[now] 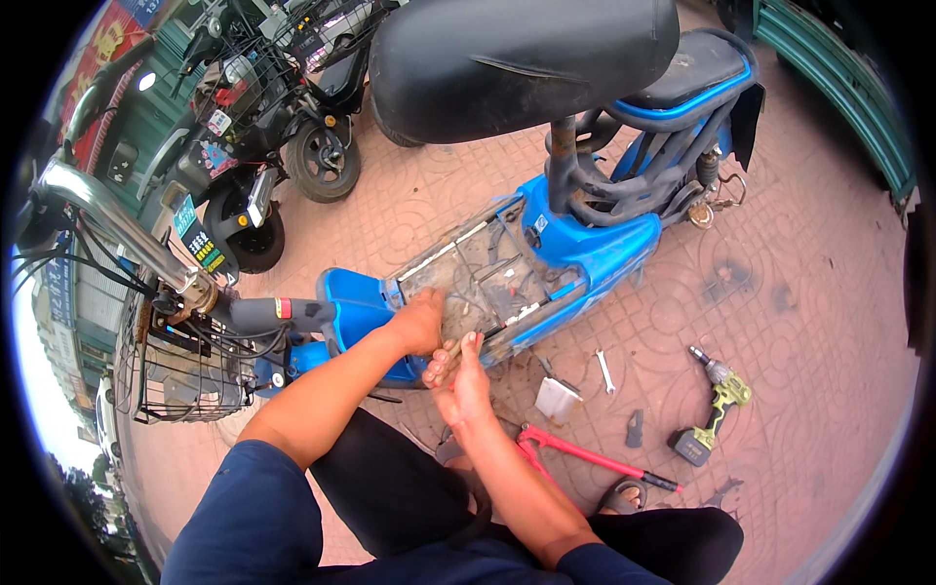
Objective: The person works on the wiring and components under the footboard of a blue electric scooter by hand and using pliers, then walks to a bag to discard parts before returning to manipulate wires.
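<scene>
My left hand [419, 322] reaches down at the front of the opened, dirty footboard bay [531, 258] of a blue electric scooter [361, 302], its fingertips mostly hidden. Just below it, at the bay's near edge, my right hand [462, 390] has its fingers curled round a short tan rod-like handle [447, 362]; whatever it connects to is hard to make out. A long black seat [526, 68] overhangs the bay. On the paving near my right hand lie a pale plate-like part [558, 400] and a spanner [605, 372].
Red long-handled tool [595, 450], green cordless impact tool [721, 400] and small dark part [635, 429] lie on the paving right of my legs. Handlebar [117, 214] and wire basket [175, 370] are at left. Parked scooters [322, 156] stand behind; a green metal structure [829, 78] is at top right.
</scene>
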`<control>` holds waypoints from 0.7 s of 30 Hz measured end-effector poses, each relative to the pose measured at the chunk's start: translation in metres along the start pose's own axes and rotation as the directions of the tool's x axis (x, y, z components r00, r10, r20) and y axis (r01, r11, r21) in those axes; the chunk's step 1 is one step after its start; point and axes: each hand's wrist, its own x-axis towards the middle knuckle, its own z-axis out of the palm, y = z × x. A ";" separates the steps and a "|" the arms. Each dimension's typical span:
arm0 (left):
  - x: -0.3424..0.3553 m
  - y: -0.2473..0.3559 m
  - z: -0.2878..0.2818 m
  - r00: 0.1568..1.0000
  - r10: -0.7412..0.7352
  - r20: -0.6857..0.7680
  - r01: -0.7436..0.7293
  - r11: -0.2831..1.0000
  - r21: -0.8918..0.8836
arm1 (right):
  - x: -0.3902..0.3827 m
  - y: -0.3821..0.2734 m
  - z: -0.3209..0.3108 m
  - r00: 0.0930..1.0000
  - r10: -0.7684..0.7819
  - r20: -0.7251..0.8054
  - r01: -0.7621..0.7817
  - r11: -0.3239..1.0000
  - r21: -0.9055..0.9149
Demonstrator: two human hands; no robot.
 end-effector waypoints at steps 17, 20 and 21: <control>0.004 0.002 0.002 1.000 -0.012 -0.029 0.011 0.999 -0.035 | -0.003 0.000 -0.006 0.999 -0.012 0.040 0.012 1.000 -0.005; 0.007 -0.018 0.017 0.996 0.064 -0.066 -0.066 0.998 -0.024 | -0.003 -0.002 0.014 1.000 0.023 0.003 -0.024 0.999 0.044; 0.009 -0.028 0.025 0.998 0.004 -0.058 -0.021 0.952 -0.306 | -0.001 -0.004 0.017 0.998 0.019 0.059 -0.024 0.995 0.095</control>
